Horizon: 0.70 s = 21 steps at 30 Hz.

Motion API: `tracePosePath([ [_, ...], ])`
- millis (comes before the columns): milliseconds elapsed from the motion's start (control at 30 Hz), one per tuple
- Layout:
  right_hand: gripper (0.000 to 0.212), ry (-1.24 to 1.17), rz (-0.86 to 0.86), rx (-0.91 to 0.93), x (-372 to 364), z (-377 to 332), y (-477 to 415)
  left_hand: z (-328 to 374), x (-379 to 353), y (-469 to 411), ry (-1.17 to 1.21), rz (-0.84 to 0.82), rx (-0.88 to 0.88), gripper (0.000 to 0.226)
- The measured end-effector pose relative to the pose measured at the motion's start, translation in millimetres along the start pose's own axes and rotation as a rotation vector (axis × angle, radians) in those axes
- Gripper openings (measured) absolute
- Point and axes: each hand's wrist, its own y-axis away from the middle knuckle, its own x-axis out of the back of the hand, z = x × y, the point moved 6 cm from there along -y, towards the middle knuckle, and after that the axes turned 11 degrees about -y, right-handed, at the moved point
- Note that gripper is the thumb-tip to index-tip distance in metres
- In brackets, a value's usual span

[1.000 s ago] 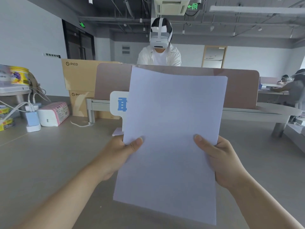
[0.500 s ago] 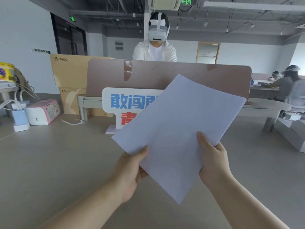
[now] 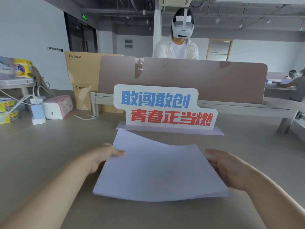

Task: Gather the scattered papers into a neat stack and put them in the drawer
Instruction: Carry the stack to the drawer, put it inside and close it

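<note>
A stack of white papers (image 3: 158, 172) lies nearly flat and low over the grey desk (image 3: 49, 159), its far left corner curling upward. My left hand (image 3: 102, 156) grips the stack's left edge with the thumb on top. My right hand (image 3: 227, 169) holds the right edge, fingers along the side. No drawer is visible in this view.
A white sign with blue and red characters (image 3: 163, 108) stands just behind the papers. A brown desk divider (image 3: 198, 76) rises behind it, with a person in a headset (image 3: 179, 40) beyond. A tissue pack (image 3: 57, 106), a charger (image 3: 38, 113) and tins (image 3: 8, 111) sit at the left.
The papers went from upright in front of my view, through a tilted pose, down to nearly flat over the desk. Both hands kept hold and lowered with them.
</note>
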Motion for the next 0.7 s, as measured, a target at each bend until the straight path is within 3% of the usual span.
tracePosePath([
  [100, 0.022, 0.193, 0.033, 0.131, -17, -2, 3, 5, -4, 0, 0.022, 0.013, -0.004, 0.03],
  [200, 0.021, 0.216, 0.009, 0.308, -20, -15, 8, 14, -8, 8, 0.117, -0.015, -0.081, 0.01],
  [267, 0.022, 0.086, -0.056, 0.447, -22, -30, 15, 28, 1, 11, 0.233, 0.078, -0.233, 0.003],
  [433, 0.022, -0.107, -0.143, 0.762, -24, -59, 38, 65, 20, 34, 0.516, 0.204, -0.651, 0.016],
  [500, 0.02, -0.158, -0.187, 0.792, -23, -64, 44, 69, 19, 40, 0.577, 0.151, -0.732, 0.022],
  [600, 0.026, -0.178, -0.204, 0.716, -21, -57, 41, 58, 9, 32, 0.594, 0.106, -0.679, 0.048],
  [700, 0.027, -0.177, -0.183, 0.692, -19, -52, 37, 49, 0, 26, 0.548, 0.237, -0.632, 0.013],
])
